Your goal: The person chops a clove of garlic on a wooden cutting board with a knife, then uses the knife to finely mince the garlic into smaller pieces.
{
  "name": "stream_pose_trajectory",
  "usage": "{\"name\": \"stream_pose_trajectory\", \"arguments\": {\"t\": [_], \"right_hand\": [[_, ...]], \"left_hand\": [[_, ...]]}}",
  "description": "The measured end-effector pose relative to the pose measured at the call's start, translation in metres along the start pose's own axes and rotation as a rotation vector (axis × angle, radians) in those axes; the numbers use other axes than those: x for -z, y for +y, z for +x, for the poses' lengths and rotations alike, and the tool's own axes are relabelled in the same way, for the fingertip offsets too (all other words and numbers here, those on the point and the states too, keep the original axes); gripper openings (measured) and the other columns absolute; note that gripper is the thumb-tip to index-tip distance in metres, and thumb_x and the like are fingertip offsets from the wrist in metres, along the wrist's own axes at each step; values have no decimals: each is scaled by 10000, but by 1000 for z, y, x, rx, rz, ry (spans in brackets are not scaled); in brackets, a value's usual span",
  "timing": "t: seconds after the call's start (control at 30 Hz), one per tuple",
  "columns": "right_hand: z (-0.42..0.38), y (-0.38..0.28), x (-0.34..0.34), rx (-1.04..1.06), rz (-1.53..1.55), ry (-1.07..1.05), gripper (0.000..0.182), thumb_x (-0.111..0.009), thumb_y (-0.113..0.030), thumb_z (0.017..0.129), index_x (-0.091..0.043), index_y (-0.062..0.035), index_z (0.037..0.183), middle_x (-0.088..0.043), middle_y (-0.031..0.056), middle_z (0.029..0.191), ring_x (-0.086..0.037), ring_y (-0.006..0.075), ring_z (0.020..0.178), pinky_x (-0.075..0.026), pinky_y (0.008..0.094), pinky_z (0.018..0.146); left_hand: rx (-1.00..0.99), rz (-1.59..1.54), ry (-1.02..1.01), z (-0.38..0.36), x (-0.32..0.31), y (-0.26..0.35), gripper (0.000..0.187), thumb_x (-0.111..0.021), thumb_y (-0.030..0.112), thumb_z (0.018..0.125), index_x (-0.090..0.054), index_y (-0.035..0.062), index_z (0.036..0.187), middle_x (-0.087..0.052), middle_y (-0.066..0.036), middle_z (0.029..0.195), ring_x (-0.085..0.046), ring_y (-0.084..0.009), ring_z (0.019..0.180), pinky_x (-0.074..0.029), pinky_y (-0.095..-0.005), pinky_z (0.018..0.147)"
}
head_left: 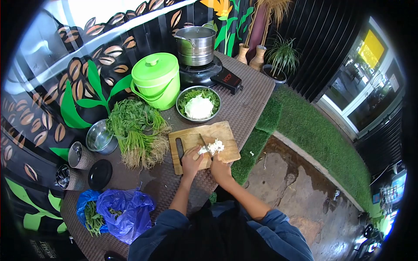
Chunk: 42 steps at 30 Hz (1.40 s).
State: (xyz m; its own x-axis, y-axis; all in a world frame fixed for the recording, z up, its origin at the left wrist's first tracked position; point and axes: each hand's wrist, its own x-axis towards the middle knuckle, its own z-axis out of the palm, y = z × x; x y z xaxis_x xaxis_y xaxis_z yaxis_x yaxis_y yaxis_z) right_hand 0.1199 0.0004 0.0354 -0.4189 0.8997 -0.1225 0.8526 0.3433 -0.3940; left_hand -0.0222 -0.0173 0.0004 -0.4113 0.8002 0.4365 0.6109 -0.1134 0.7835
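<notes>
A wooden cutting board with a slot handle lies at the table's near edge. My right hand is closed round the handle of a knife, its blade slanting across the board. On the board's left part, my left hand pinches a white vegetable piece right beside the blade. Finely chopped white bits are heaped on the blade's other side. Behind the board stands a metal bowl holding cut greens and a mound of chopped white vegetable.
Left of the board lies a big bunch of rooted greens. A lidded green bucket and a steel pot on a burner stand behind. Purple plastic bags, cutlery cups and a glass bowl are at left.
</notes>
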Motion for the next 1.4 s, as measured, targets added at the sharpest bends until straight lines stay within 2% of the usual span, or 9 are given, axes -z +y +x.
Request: {"name": "stream_pose_trajectory", "arguments": {"t": [0.17,0.33,0.43,0.73,0.87,1.07,1.2,1.27,1.4], "right_hand": [[6,-8,-5,-47,17,36,334,-489,-184,887,-405,57,1102,-633,289,791,-663,399,777,-538,482,665],[20,8,3,153,-109,8,255,-521,-145,859,-430,38,1012,-642,264,757,-674,373,710,-549,480,619],[2,-6,-9,-10,-80,115,224,-452,-183,903,-445,22,993,-643,258,744,-671,374,686,-550,448,597],[9,-5,1,37,-33,34,260,-474,-155,881,-445,51,1036,-650,220,713,-670,377,663,-547,448,585],[13,-5,-33,52,-144,271,260,-491,-185,882,-463,38,1014,-652,192,686,-662,360,596,-528,453,491],[16,-6,4,52,-32,64,236,-490,-203,890,-448,14,975,-651,224,713,-666,375,661,-547,438,582],[10,-8,-15,-40,-24,142,241,-484,-197,892,-438,18,991,-650,240,740,-666,381,668,-545,445,587],[17,-9,-10,5,21,66,281,-502,-112,856,-423,61,1063,-645,250,751,-664,404,712,-547,458,615],[15,-7,7,44,-1,6,259,-491,-110,863,-418,53,1052,-644,259,755,-662,410,717,-546,463,628]], "left_hand": [[0,-9,3,1,0,0,285,-719,64,724,-688,18,1004,-662,-129,1072,-609,-272,1024,-473,-345,895],[-4,6,-4,1,1,4,279,-723,51,722,-689,11,996,-664,-134,1064,-617,-264,1021,-476,-335,895],[8,-7,-1,1,1,3,283,-719,48,717,-688,10,996,-663,-138,1064,-617,-267,1017,-477,-336,894],[-4,29,-5,1,2,5,290,-716,58,726,-686,19,1012,-659,-137,1071,-608,-271,1025,-476,-342,897],[-27,12,-21,0,3,6,295,-705,59,732,-682,17,1023,-657,-133,1080,-601,-275,1037,-472,-351,903],[-22,18,-36,1,1,0,290,-700,57,737,-680,7,1022,-653,-131,1094,-590,-277,1056,-466,-357,912],[-51,28,-22,0,1,-3,296,-715,49,717,-686,10,1008,-662,-122,1076,-609,-257,1028,-476,-339,898],[-46,33,-18,1,-2,-4,300,-717,48,714,-686,11,1009,-662,-124,1076,-608,-257,1031,-476,-340,897],[0,10,-33,0,1,1,301,-705,65,729,-682,10,1024,-654,-127,1096,-587,-273,1063,-465,-353,913]]}}
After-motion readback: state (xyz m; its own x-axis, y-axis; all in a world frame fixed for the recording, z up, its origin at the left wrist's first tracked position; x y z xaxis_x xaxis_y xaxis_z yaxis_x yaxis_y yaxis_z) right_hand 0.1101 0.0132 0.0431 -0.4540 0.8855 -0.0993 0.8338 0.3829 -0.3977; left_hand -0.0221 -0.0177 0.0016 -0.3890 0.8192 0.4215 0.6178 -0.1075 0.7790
